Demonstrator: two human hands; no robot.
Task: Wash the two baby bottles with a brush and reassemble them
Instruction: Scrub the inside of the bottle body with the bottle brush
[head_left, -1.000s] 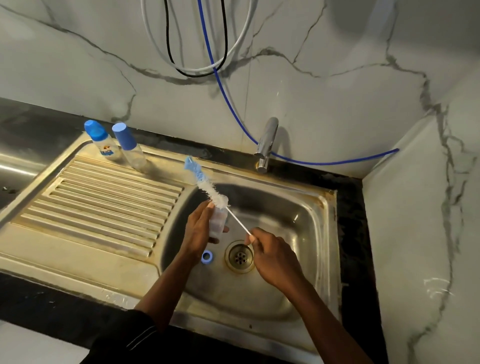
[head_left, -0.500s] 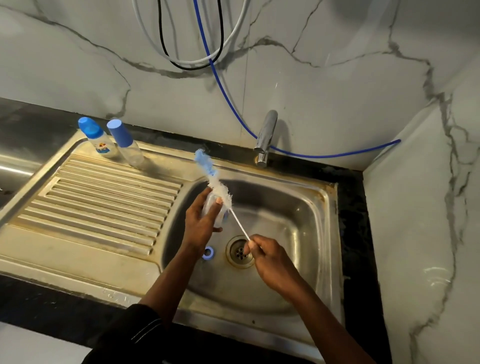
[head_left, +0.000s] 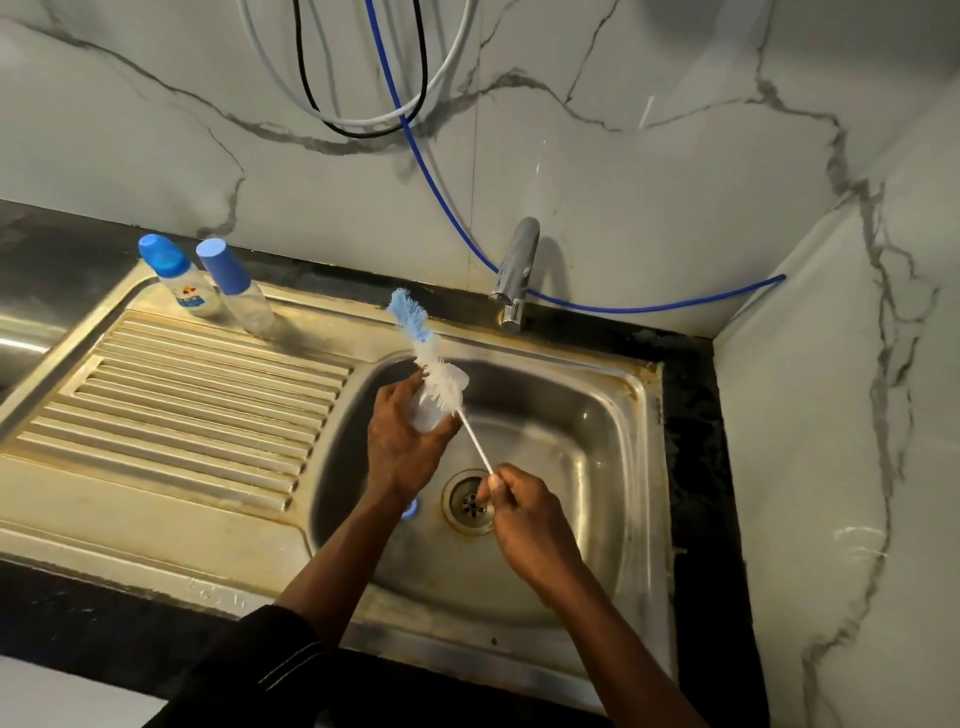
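Head view: scrubbing step, as I read it. My left hand (head_left: 402, 441) is curled round a small clear container (head_left: 427, 413), held up over the sink (head_left: 641, 467) basin; I can't tell if it's a bottle body or a cover. My right hand (head_left: 524, 514) pinches the far end of the thin white handle of the brush (head_left: 434, 366). The white bristles lie across the container's mouth, and the blue tip sticks out past it, up and left toward the basin's back edge. Most of the bristle head looks outside the container, not in it.

Two capped bottles stand at the back of the drainboard (head_left: 182, 405), just beside each other: printed bottle (head_left: 189, 299) on the left, plain bottle (head_left: 247, 309) to its right. Both are well apart from my hands. A blue ring (head_left: 410, 509) lies on the basin floor near the drain (head_left: 470, 501), partly hidden by my left wrist. No water shows at the tap (head_left: 517, 270).

My judgement: early to middle of the task, nothing reassembled here. The next move calls for lining the brush up with the mouth and pushing the bristles inside, with the left grip firm against the twist. The thin handle may flex.
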